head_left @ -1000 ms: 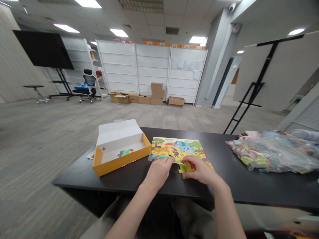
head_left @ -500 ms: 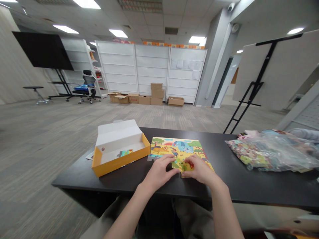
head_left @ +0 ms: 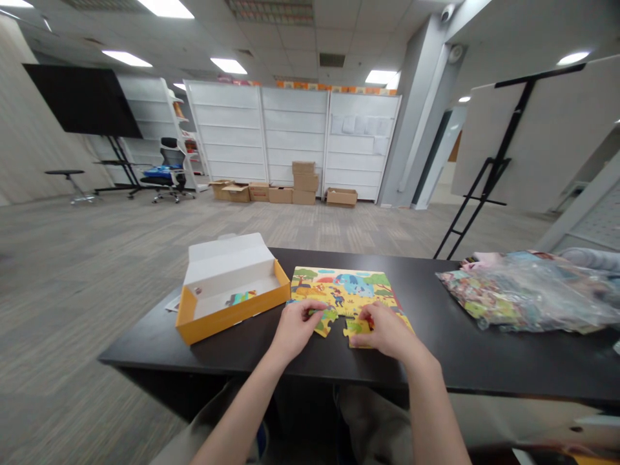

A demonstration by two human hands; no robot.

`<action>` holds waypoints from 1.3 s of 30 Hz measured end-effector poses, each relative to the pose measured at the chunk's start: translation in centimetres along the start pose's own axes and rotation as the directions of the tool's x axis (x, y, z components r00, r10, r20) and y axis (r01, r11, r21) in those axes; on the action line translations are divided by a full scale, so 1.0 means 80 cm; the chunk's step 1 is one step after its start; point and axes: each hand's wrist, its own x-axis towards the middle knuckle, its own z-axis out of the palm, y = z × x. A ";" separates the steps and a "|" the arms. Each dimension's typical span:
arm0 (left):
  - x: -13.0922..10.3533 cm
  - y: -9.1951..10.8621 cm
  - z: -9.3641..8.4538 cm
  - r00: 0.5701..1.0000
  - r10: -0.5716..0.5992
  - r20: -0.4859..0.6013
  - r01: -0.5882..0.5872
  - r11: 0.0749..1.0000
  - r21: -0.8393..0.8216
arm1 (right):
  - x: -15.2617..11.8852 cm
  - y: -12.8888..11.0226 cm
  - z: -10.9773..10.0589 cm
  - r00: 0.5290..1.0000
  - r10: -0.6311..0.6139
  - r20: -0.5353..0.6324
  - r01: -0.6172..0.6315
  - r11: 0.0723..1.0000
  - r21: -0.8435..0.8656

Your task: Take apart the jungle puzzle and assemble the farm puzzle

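Note:
A colourful jigsaw puzzle [head_left: 314,281] with an elephant and trees lies on the black table. At its near edge my left hand [head_left: 298,326] pinches a green and yellow puzzle piece [head_left: 325,324], which sits at a tilt. My right hand [head_left: 385,329] has thumb and fingers closed on a yellow puzzle piece [head_left: 357,328] at the near right part of the puzzle. A dark gap shows between the two pieces. My fingers hide parts of both pieces and the puzzle's front edge.
Left of the puzzle stands an open yellow box [head_left: 232,316] with a white lid, a few puzzle pieces [head_left: 241,298] inside. Plastic-wrapped printed packs [head_left: 523,294] lie on the table's right [head_left: 436,349]. Cardboard boxes [head_left: 304,184] line the shelves beyond.
My left hand has drawn left with its piece, opening a gap from the piece at my right hand. The right hand has stayed nearly in place.

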 end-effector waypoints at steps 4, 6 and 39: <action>0.003 -0.002 -0.007 0.999 -0.028 -0.031 0.029 0.999 0.028 | -0.001 0.004 0.001 0.999 -0.020 0.044 0.010 0.978 0.209; 0.004 0.000 -0.008 0.999 -0.037 -0.025 0.037 0.999 0.019 | 0.000 0.008 0.001 0.995 -0.077 0.070 0.042 0.913 0.406; -0.011 0.012 -0.005 0.980 -0.098 0.174 0.120 0.985 -0.123 | 0.028 0.010 0.034 0.974 -0.063 -0.220 0.042 0.994 -0.102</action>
